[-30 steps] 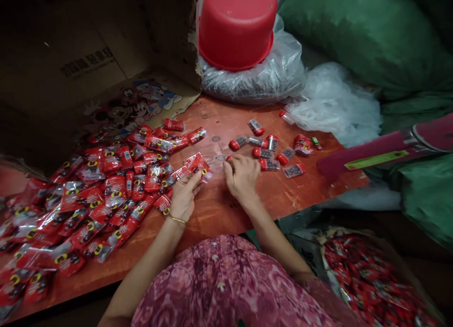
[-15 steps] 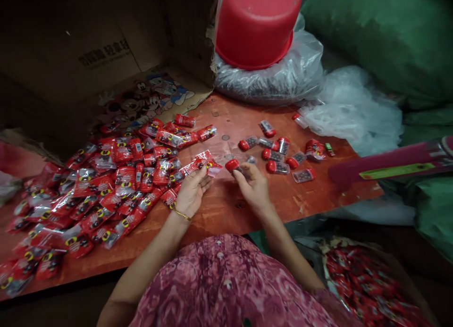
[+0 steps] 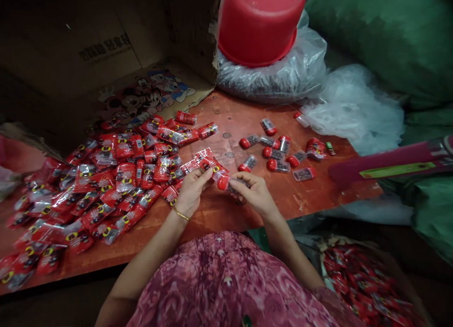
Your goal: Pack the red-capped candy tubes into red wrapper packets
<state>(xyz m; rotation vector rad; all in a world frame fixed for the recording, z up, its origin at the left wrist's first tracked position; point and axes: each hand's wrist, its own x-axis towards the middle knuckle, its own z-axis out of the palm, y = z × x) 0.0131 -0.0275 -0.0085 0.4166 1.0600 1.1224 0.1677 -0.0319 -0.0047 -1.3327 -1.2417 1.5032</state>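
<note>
My left hand [image 3: 189, 192] pinches a red and clear plastic packet [image 3: 207, 160] above the wooden table [image 3: 226, 209]. My right hand [image 3: 256, 192] grips a small clear container with a red cap [image 3: 224, 182], held with the cap end at the packet's mouth. A wide pile of red packets [image 3: 113, 176] covers the table to the left of my hands. Several loose red-capped containers [image 3: 276, 152] lie on the table just beyond my right hand.
An open cardboard box [image 3: 116, 58] with cartoon print stands at the back left. A red bucket [image 3: 260, 22] sits upside down on a clear plastic bag [image 3: 283, 74]. Green sacks [image 3: 382, 39] fill the right. A box of red packets [image 3: 361, 280] sits lower right.
My right hand took a red-capped container off the table and brought it back toward me, up to the packet in my left hand. The camera shifted slightly.
</note>
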